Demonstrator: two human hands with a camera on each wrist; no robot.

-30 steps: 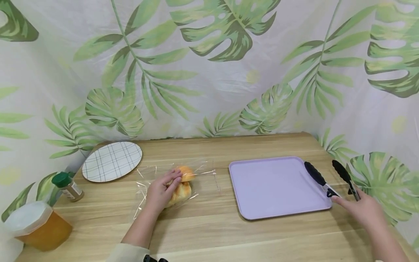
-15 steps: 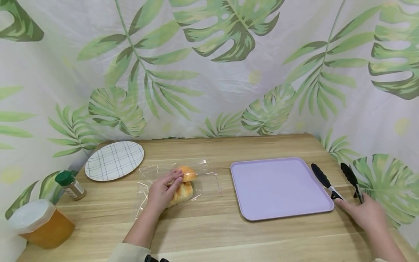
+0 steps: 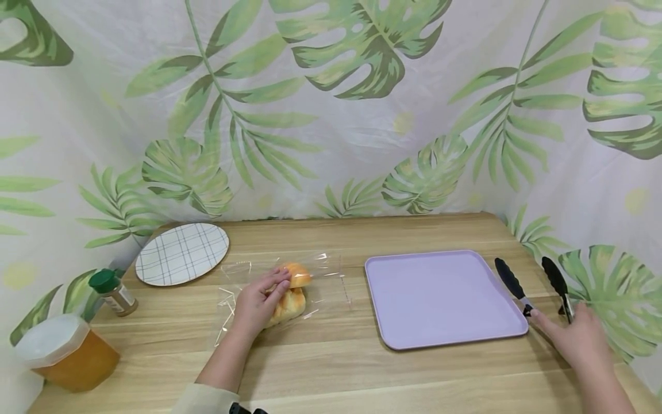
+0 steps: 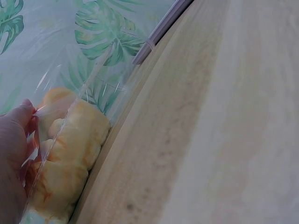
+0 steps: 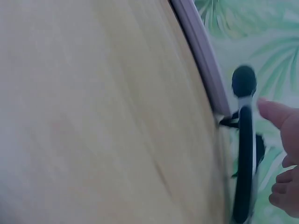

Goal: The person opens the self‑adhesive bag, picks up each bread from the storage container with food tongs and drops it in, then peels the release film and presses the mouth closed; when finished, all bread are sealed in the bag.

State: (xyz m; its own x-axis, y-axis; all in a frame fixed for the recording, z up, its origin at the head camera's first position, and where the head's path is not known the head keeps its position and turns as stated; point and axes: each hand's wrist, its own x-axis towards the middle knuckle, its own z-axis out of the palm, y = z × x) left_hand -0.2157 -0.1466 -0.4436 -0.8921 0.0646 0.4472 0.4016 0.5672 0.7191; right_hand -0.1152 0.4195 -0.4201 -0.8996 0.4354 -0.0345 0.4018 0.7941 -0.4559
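Golden bread [image 3: 289,305] lies in a clear plastic bag [image 3: 331,282] left of the table's middle. My left hand [image 3: 256,305] is over its left side. In the left wrist view, the fingers of my left hand [image 4: 11,149] pinch the plastic beside the bread [image 4: 70,144]. At the right, metal tongs with black tips [image 3: 509,279] rest beside the lilac tray [image 3: 445,299], their arms spread apart. My right hand [image 3: 576,339] is around their near part. In the right wrist view, a gap shows between the thumb of that hand [image 5: 287,135] and the tongs [image 5: 245,163].
A checked oval plate [image 3: 181,253] stands at the back left. Nearer, a green-capped spice jar [image 3: 114,293] and a lidded tub with amber contents [image 3: 74,359] stand along the left edge. A leaf-print cloth [image 3: 331,115] hangs behind the wooden table [image 3: 331,362].
The tongs have shifted right, from over the tray's right edge to beside it. The fingers of my right hand have loosened from them. My left hand stays at the bread bag.
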